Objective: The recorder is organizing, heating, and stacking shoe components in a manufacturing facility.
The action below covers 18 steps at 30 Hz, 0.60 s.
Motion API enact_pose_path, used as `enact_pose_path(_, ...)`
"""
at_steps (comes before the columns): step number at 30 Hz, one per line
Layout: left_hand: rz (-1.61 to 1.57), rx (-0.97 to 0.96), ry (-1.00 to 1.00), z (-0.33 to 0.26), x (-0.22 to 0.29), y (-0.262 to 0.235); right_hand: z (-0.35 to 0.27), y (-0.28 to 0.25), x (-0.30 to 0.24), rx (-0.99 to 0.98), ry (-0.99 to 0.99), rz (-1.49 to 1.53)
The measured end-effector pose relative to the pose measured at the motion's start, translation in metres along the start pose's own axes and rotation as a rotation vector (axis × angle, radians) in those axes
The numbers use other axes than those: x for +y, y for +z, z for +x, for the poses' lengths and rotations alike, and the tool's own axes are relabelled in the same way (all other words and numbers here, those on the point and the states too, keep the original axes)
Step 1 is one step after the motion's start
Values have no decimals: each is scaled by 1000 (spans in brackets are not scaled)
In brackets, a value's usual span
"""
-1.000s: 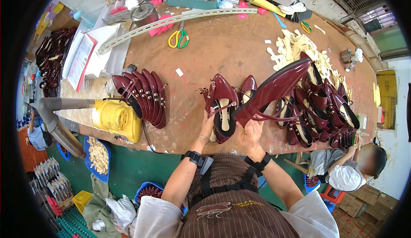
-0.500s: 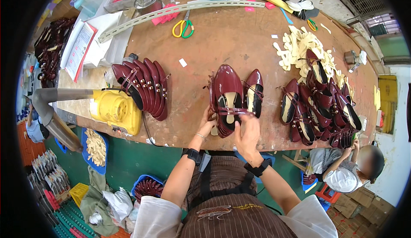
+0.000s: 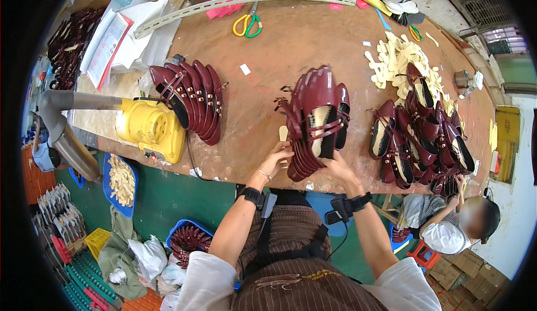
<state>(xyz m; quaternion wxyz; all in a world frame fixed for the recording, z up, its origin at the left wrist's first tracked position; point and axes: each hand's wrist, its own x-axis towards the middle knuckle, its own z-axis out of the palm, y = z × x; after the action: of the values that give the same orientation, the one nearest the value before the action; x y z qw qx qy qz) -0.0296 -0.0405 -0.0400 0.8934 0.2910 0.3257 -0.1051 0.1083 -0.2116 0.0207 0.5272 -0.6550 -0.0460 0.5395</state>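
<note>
Nested burgundy patent strap shoes (image 3: 314, 101) stand close together near the table's front edge, slightly blurred. My right hand (image 3: 339, 168) is closed at the heel of the front shoe, its thumb hidden in part. Against the stack's left side rests my left hand (image 3: 277, 157), fingers curled. A pale insole (image 3: 283, 133) sticks up from those fingers, apparently held in them. One burgundy shoe (image 3: 342, 115) sits behind the stack's right side. Inside the front shoe (image 3: 323, 126) a pale insole shows under the buckled straps.
To the left, another row of burgundy shoes (image 3: 193, 101) leans beside a yellow machine (image 3: 151, 129) with a grey pipe. A shoe pile (image 3: 419, 137) and loose insoles (image 3: 397, 59) lie right. Scissors (image 3: 248, 24) lie far back. A co-worker (image 3: 447, 221) is at the right.
The shoes between my hands have been pushed together and tilted right. My right hand has gone from the straps to the heel. The insole now shows above my left fingers.
</note>
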Motion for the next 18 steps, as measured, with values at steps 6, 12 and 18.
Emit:
enact_pose_path(6, 107, -81, 80, -89, 34, 3, -87, 56, -42, -67, 201, 504)
enact_pose_path(12, 237, -15, 450, -198, 62, 18, -123, 137, -2, -87, 14, 580)
enact_pose_path(18, 375, -16, 577, -292, 92, -43, -163, 269, -5, 4, -74, 490)
